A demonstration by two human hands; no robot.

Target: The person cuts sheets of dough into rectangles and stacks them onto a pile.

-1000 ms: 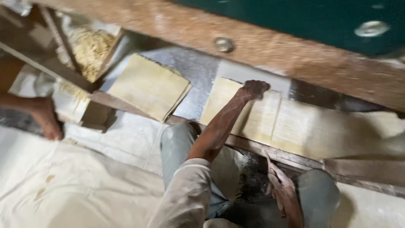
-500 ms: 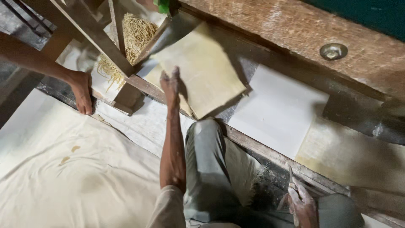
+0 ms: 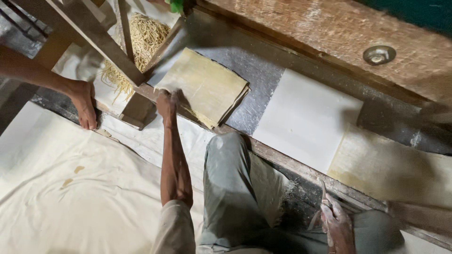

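Note:
My left hand (image 3: 167,101) reaches forward and grips the near corner of a stack of thin yellowish dough sheets (image 3: 207,84) lying on a grey metal surface (image 3: 256,101). My right hand (image 3: 336,226) rests low by my right knee, closed around a thin stick-like tool (image 3: 324,190). A pale single sheet (image 3: 306,117) lies flat to the right of the stack, and another yellowish sheet (image 3: 391,169) lies beyond it.
Another person's hand (image 3: 84,103) presses on the white cloth (image 3: 61,188) at left. A wooden frame (image 3: 101,35) stands over a heap of cut noodles (image 3: 141,37). A wooden beam with a round metal fitting (image 3: 379,54) runs along the back.
My left hand has moved from the flat sheets on the right to the stack on the left. The view has swung left with it. My right hand stays by my knee.

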